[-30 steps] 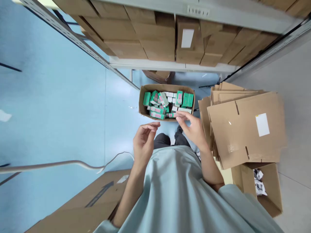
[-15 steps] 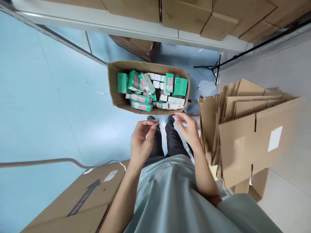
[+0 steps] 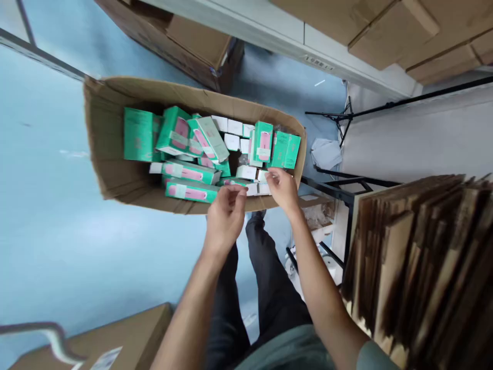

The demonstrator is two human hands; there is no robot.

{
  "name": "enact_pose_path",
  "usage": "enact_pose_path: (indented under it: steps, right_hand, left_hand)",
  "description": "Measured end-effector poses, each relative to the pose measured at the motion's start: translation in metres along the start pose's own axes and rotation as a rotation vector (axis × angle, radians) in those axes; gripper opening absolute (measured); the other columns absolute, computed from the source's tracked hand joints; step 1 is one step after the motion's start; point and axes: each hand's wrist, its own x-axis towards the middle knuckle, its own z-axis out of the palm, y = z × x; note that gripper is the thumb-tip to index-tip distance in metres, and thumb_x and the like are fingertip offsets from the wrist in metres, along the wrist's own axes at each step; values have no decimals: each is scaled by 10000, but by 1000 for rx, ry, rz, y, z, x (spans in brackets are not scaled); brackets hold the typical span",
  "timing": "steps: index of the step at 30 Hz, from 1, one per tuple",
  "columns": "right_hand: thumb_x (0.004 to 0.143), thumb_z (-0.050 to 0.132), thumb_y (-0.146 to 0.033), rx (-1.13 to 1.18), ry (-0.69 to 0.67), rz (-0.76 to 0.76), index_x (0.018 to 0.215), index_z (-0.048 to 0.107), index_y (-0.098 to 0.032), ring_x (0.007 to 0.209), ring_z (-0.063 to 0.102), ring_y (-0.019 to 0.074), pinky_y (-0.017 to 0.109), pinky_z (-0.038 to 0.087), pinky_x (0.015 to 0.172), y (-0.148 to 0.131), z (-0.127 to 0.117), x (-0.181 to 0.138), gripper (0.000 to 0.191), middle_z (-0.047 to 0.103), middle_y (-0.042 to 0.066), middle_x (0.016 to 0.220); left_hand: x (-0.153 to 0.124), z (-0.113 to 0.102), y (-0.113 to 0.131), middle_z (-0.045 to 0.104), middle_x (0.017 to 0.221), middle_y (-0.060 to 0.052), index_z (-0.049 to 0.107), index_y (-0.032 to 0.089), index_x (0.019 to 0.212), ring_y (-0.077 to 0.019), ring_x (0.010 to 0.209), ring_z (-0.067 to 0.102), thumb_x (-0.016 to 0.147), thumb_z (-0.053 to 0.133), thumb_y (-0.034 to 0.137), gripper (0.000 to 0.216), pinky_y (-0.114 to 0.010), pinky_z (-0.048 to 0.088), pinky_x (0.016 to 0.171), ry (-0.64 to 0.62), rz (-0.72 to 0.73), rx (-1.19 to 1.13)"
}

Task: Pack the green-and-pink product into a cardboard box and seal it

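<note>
A large open carton [image 3: 111, 180] stands in front of me, holding several green-and-white small boxes with pink pictures. My left hand [image 3: 227, 213] is over its near wall, fingers loosely curled and thumb a little apart, with nothing visible between them. Close by is a green box [image 3: 192, 191] lying on its side. My right hand [image 3: 284, 190] reaches over the near right wall, its bent fingers above the white box ends [image 3: 263, 188]; whether they touch is unclear. An upright green box [image 3: 263, 141] stands just beyond it.
Flattened cardboard sheets [image 3: 408, 257] are stacked at my right beside a black metal frame [image 3: 348, 198]. A closed carton [image 3: 134, 334] sits at lower left. Beyond the open carton are another brown carton [image 3: 200, 43] and a shelf beam [image 3: 285, 38] bearing boxes.
My view has come closer to the open carton, which looks larger. Both hands have moved forward from in front of it to over its near edge. The boxes inside look unchanged.
</note>
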Motion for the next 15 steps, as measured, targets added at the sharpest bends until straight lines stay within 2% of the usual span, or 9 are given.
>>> enact_pose_path:
  steps: [4,8,11,15]
  right_hand:
    - [1132,616,-328,-282,-23,-102,1423,696,-185,1315,760,286,419,574,1168,26,31,96,333,777,165,1414]
    - [1129,632,-329,-500,-31,-174,1558,596,-135,1492,624,367,535,441,1311,46,50,186,472,671,224,1529]
    - [1116,640,-264,-548,-42,-192,1580,564,-82,1535,577,390,569,416,1328,62,60,240,504,626,256,1561]
    - [1095,657,-181,-524,-58,-249,1607,545,-77,1614,500,377,594,372,1354,81,71,292,534,568,242,1653]
  left_hand:
    - [49,29,-69,805,1154,-115,719,219,1110,-266,1074,775,962,716,519,334,-409,599,1020,10,-66,-140]
    - [98,62,-130,803,1202,-125,701,222,1179,-263,1056,795,923,758,460,354,-429,631,985,8,-276,-318]
    - [134,83,-159,795,1215,-129,688,220,1155,-260,1075,805,903,766,320,282,-449,647,1007,6,-461,-478]
    - [172,104,-177,768,1289,-178,667,192,1042,-250,1159,793,924,668,173,120,-423,648,1064,-50,-671,-733]
